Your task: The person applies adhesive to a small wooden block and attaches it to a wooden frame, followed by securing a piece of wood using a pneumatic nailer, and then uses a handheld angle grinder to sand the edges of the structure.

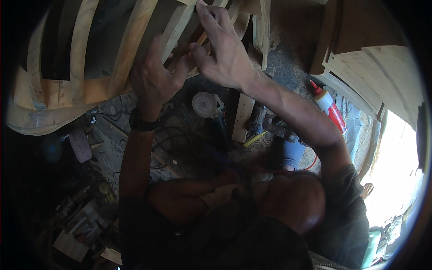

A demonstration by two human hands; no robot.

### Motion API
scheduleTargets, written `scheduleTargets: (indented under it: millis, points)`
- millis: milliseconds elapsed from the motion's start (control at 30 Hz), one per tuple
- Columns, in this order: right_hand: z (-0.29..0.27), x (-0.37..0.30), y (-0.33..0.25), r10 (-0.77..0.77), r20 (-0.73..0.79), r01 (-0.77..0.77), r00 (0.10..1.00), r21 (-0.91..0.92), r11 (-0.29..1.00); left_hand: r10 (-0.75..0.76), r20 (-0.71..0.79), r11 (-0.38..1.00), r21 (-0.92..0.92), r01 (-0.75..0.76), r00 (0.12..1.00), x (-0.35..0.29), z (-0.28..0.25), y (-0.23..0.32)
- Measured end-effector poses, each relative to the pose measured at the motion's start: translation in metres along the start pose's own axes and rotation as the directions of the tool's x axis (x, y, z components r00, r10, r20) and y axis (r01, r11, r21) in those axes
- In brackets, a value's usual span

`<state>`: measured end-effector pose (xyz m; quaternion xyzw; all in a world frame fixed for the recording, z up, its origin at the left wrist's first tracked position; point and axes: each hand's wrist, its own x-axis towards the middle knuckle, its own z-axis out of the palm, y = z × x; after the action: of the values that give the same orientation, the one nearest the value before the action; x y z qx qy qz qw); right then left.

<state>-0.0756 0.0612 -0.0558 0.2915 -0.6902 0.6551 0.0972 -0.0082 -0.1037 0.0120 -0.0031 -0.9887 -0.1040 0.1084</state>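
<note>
Above my knees stands a curved wooden frame [54,92] with several upright slats. My left hand [155,74], slightly blurred and with a dark band on its wrist, is at the lower end of a pale wooden slat [177,27]. Its fingers lie on one side of the slat and its thumb on the other, seemingly gripping it. From the right, my right hand [222,54] reaches to the same slat higher up. The index finger is stretched along the slat near the top edge of the view, and the thumb stands apart from it. The slat's upper end is cut off.
Beneath my hands lies a power tool with a round disc [204,104], cables around it. Right of it are a board [243,118], a metal clamp-like piece [265,122] and a yellow stick [255,139]. A red-and-white glue bottle [330,109] stands by a wooden panel structure [360,76].
</note>
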Motion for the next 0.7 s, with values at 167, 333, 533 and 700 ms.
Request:
scheduleTargets:
  millis: [167, 333, 533, 700]
  points:
    - [-0.015, -0.003, 0.001, 0.151, 0.062, -0.157, 0.987, 0.101, 0.982, 0.008, -0.016, 1.0, -0.013, -0.008, 1.0, -0.002, -0.002, -0.002]
    - [-0.001, -0.003, 0.005, -0.065, -0.04, 0.06, 0.997, -0.114, 0.992, 0.017, -0.007, 1.0, 0.004, -0.017, 1.0, 0.001, -0.002, -0.001]
    - [0.005, -0.001, -0.004, -0.081, -0.021, 0.074, 0.996, -0.231, 0.97, -0.002, 0.016, 1.0, 0.01, 0.002, 1.0, 0.0, -0.003, 0.0]
    - [-0.011, 0.0, 0.015, -0.14, 0.003, 0.136, 0.99, -0.24, 0.961, -0.011, 0.007, 1.0, -0.021, 0.011, 1.0, 0.001, -0.005, 0.005]
